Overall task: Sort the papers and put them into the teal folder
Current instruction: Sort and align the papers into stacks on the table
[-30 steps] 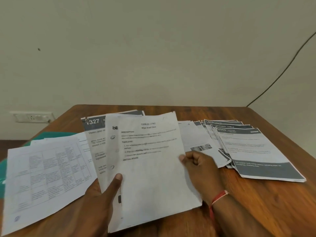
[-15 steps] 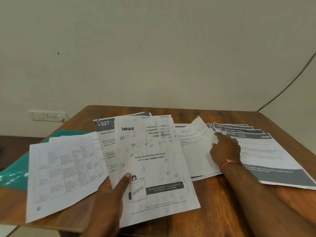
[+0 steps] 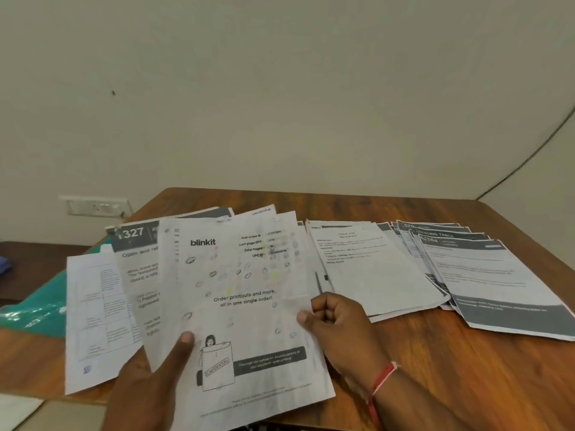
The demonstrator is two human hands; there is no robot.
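Tabletop (image 3: 435, 368): wood, fills the lower half of your view.
Dark-banded sheets (image 3: 497, 284): an overlapping spread lying flat at 3 o'clock.
White text pile (image 3: 373, 275): flat, at 9 o'clock of that spread, with its edge overlapping the spread.
Fan of papers (image 3: 146, 293): at 6 o'clock. The blinkit sheet (image 3: 249, 306) is on top, and the 1327 sheet (image 3: 137, 244) and grid sheet (image 3: 93, 321) splay out from under it toward 9 o'clock.
Teal folder (image 3: 34, 309): at 9 o'clock of the fan, on the tabletop's left edge, partly under the grid sheet.
Your left hand (image 3: 149, 387) grips the fan from its 7 o'clock corner, thumb on the blinkit sheet.
Your right hand (image 3: 339, 325) pinches the blinkit sheet's 3 o'clock edge, fingers curled.
Wall socket (image 3: 96, 206): at 10 o'clock.
Red thread (image 3: 381, 387): on your right wrist.
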